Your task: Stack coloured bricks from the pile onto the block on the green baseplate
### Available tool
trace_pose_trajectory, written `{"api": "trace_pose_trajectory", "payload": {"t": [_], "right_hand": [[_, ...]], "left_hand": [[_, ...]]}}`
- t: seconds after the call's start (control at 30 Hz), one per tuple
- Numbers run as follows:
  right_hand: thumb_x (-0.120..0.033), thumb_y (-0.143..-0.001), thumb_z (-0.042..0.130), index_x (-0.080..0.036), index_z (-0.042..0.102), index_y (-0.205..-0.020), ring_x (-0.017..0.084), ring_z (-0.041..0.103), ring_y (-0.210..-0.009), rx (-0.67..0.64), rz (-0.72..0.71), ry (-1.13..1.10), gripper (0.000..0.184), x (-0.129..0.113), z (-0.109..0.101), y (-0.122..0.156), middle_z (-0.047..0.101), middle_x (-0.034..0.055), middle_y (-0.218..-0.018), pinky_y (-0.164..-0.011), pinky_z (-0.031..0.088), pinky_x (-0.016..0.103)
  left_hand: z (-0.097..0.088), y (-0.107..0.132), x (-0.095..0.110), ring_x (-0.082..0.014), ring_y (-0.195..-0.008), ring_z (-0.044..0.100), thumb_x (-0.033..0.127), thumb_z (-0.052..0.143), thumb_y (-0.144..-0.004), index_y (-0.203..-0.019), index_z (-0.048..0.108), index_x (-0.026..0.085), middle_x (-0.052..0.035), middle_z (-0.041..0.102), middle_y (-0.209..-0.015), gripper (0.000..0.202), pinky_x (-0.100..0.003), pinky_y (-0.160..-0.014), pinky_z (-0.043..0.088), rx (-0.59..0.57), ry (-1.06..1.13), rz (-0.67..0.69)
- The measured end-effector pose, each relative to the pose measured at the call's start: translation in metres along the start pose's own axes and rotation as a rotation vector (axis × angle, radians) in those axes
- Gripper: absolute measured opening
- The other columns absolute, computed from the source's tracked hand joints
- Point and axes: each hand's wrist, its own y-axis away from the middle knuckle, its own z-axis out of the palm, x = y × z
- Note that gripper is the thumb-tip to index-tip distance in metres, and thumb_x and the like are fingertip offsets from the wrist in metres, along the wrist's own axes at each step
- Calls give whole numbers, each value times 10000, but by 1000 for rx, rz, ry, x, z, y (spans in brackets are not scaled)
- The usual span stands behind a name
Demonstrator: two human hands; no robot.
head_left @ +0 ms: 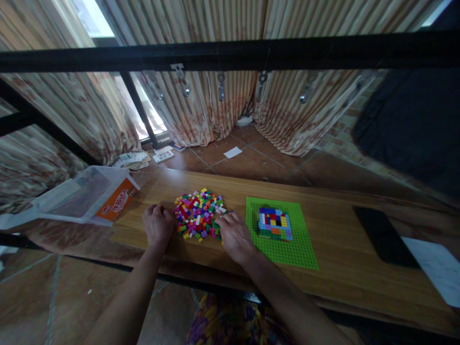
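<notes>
A loose pile of small toy building bricks (198, 213) in many colours lies on the wooden table between my hands. My left hand (158, 225) rests at the pile's left edge, its fingers curled in, with nothing visible in them. At the right edge, my right hand (235, 235) has its bent fingertips down among the bricks. Whatever they pinch is hidden. Right of that hand lies a green studded baseplate (305, 247). On it stands a low block of joined bricks (264, 232), with blue, red, white, yellow and black on top.
A clear plastic box (81, 191) with an orange label lies at the table's (334, 239) left end. A black flat object (384, 235) and a white sheet (434, 266) lie at the right. Beyond the table, a dark metal bar (230, 52) crosses in front of striped curtains (237, 24).
</notes>
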Motion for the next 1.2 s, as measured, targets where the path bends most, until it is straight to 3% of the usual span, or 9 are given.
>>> {"api": "trace_pose_trajectory", "payload": {"t": [0.2,0.33,0.43,0.67,1.2], "right_hand": [[-122,-893,478,-233,639,-1157,241,529,-1006,165,12,-70,328,6,-32,18,658,70,-1072,-906,427,387],[-138,-897,482,-216,674,-1080,252,542,-971,312,97,-11,277,43,-61,43,670,74,-1023,-897,434,408],[-147,-891,493,-205,686,-1056,254,539,-976,307,122,35,260,73,-71,55,675,72,-1013,-906,431,410],[-145,-882,475,-223,704,-1044,267,533,-1013,264,137,69,292,93,-67,54,684,77,-1034,-880,431,439],[-208,-855,540,-249,720,-927,250,548,-942,446,186,-5,199,99,-52,56,698,50,-969,-879,444,425]], "left_hand": [[-2,0,2,-304,-1161,488,233,425,-800,-1018,654,104,-174,576,-1126,342,-453,-1055,365,-7,5,-1],[-3,0,3,-304,-1165,485,235,420,-801,-1025,652,100,-172,574,-1135,349,-450,-1055,363,-4,5,-1],[-2,0,2,-312,-1155,487,236,409,-803,-1025,648,74,-193,573,-1141,364,-447,-1049,367,-15,-30,7],[-1,-1,0,-309,-1149,489,240,415,-803,-986,654,103,-185,576,-1117,330,-466,-1037,376,-11,-20,17],[-1,-1,1,-314,-1162,478,247,419,-817,-1019,640,98,-186,561,-1144,335,-463,-1040,375,-19,-31,4]]}}
